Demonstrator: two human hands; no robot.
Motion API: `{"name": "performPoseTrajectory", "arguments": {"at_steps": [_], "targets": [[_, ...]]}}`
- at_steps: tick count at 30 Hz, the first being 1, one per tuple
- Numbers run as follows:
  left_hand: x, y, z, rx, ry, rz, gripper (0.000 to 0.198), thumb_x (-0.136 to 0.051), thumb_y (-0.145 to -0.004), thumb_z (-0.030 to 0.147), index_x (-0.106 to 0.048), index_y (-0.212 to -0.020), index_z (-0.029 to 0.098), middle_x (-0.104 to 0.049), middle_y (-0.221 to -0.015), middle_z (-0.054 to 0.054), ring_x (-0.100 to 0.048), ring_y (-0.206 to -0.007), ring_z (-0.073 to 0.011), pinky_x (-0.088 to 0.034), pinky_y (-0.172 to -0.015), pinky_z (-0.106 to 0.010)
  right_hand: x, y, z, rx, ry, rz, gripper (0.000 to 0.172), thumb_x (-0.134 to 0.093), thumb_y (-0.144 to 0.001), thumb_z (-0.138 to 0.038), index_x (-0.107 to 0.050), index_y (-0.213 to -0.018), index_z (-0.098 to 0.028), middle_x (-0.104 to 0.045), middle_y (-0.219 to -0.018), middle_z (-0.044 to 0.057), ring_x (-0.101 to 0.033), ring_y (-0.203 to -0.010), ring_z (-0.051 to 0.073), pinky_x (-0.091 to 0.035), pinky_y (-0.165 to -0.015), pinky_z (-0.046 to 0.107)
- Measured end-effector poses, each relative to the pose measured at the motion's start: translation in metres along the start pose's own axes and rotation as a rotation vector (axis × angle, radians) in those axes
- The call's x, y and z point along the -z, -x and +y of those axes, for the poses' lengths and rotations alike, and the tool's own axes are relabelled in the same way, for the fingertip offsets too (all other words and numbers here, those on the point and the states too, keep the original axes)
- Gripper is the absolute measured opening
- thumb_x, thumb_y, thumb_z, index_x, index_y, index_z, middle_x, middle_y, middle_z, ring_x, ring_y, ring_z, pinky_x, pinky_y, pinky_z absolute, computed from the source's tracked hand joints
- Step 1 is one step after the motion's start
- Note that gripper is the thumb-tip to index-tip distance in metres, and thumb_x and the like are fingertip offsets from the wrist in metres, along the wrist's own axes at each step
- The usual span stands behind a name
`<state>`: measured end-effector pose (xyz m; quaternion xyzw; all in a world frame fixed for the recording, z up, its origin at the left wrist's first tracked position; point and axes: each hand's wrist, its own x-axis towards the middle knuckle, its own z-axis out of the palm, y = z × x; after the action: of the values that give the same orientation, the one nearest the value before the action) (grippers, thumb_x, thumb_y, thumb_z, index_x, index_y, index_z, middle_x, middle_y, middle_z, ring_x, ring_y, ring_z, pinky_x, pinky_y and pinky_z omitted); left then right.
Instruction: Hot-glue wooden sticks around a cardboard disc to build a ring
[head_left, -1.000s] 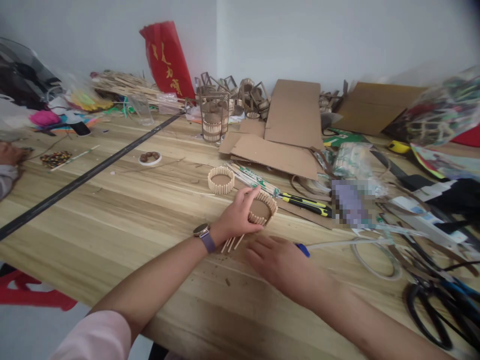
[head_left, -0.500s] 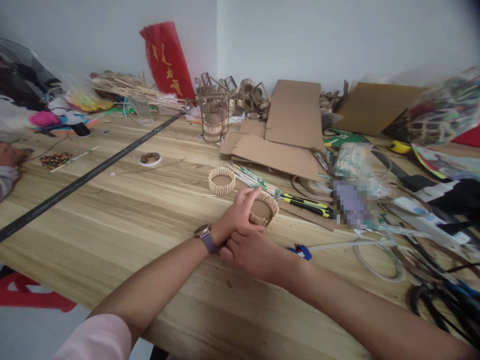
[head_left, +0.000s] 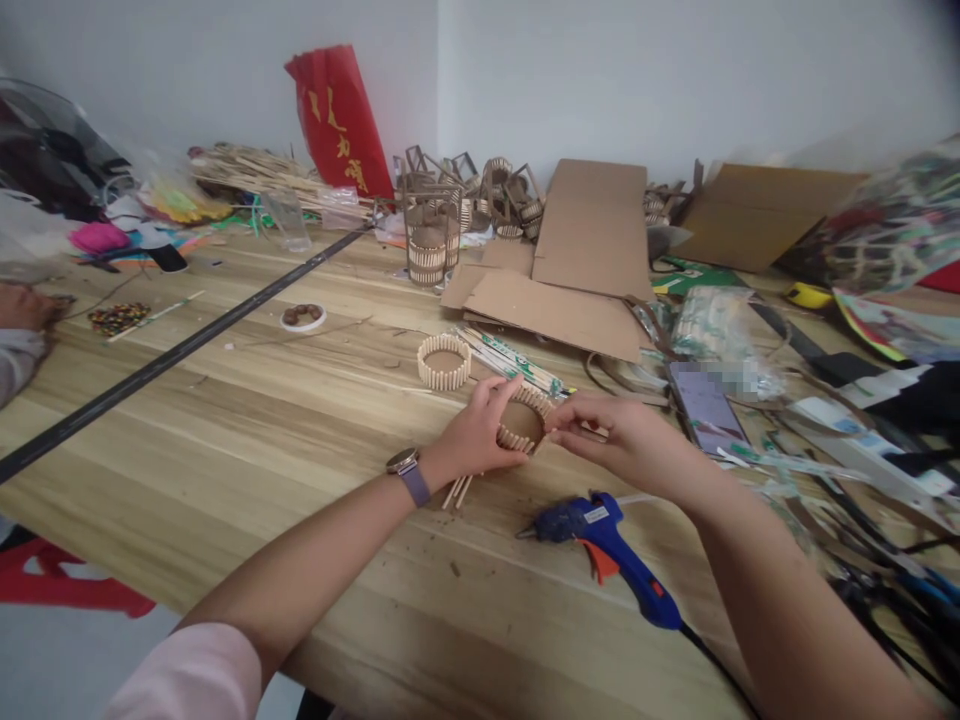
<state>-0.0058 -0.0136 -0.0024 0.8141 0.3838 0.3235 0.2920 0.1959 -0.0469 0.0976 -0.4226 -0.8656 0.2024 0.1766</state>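
My left hand point(head_left: 480, 430) is wrapped round the left side of a small round basket point(head_left: 523, 425), which has a brown base and a wall of short upright wooden sticks. The thumb and forefinger of my right hand point(head_left: 626, 440) pinch at the basket's right rim, on what looks like a short wooden stick, mostly hidden by the fingertips. Loose sticks point(head_left: 459, 490) lie just below my left hand. A blue glue gun point(head_left: 592, 525) with an orange trigger rests below my right hand. Behind my left hand stands a second round stick-walled basket point(head_left: 444, 362).
Cardboard sheets point(head_left: 559, 310) and a bundle of sticks point(head_left: 514, 360) lie beyond the baskets. A phone point(head_left: 709, 410), cables and straps crowd the right. A black strip point(head_left: 187, 345) crosses the table's left. Another person's hand point(head_left: 26, 308) is at the far left.
My right hand has moved from beside my left wrist to the basket's right rim, uncovering the glue gun and loose sticks. My left hand stays on the basket.
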Motion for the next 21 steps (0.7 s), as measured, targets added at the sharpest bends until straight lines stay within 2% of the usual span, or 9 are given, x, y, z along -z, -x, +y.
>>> {"name": "performPoseTrajectory", "arguments": {"at_steps": [4, 7, 14, 21], "targets": [[0.000, 0.001, 0.001, -0.002, 0.001, -0.004, 0.108, -0.083, -0.062, 0.025, -0.020, -0.149, 0.028, -0.028, -0.141, -0.013, -0.034, -0.134, -0.0326, -0.033, -0.112, -0.051, -0.014, -0.007, 0.015, 0.112, -0.013, 0.037, 0.017, -0.052, -0.089, -0.027, -0.067, -0.081, -0.021, -0.067, -0.089, 0.006, -0.062, -0.089, 0.019, -0.048, -0.081, 0.033], [0.000, 0.001, 0.000, -0.014, -0.001, 0.000, 0.108, -0.083, -0.062, 0.025, -0.020, -0.148, 0.029, -0.028, -0.140, -0.013, -0.035, -0.134, -0.0327, -0.034, -0.111, -0.051, -0.019, -0.009, 0.024, 0.140, 0.023, 0.059, 0.015, -0.055, -0.087, -0.025, -0.068, -0.080, -0.021, -0.066, -0.092, 0.007, -0.061, -0.092, 0.020, -0.047, -0.084, 0.037], [-0.001, 0.000, -0.004, -0.026, 0.003, -0.001, 0.111, -0.086, -0.060, 0.027, -0.020, -0.148, 0.027, -0.029, -0.139, -0.014, -0.035, -0.134, -0.0341, -0.032, -0.112, -0.052, -0.026, -0.007, 0.036, 0.062, 0.023, 0.028, 0.015, -0.059, -0.086, -0.028, -0.071, -0.082, -0.021, -0.063, -0.111, 0.009, -0.056, -0.109, 0.024, -0.043, -0.095, 0.045], [-0.002, 0.000, -0.003, -0.036, 0.007, 0.006, 0.109, -0.085, -0.061, 0.027, -0.020, -0.149, 0.025, -0.029, -0.139, -0.014, -0.035, -0.133, -0.0336, -0.034, -0.111, -0.052, -0.033, -0.009, 0.032, 0.057, 0.028, 0.006, 0.014, -0.059, -0.087, -0.026, -0.071, -0.081, -0.021, -0.062, -0.115, 0.009, -0.053, -0.114, 0.025, -0.038, -0.099, 0.047]]}}
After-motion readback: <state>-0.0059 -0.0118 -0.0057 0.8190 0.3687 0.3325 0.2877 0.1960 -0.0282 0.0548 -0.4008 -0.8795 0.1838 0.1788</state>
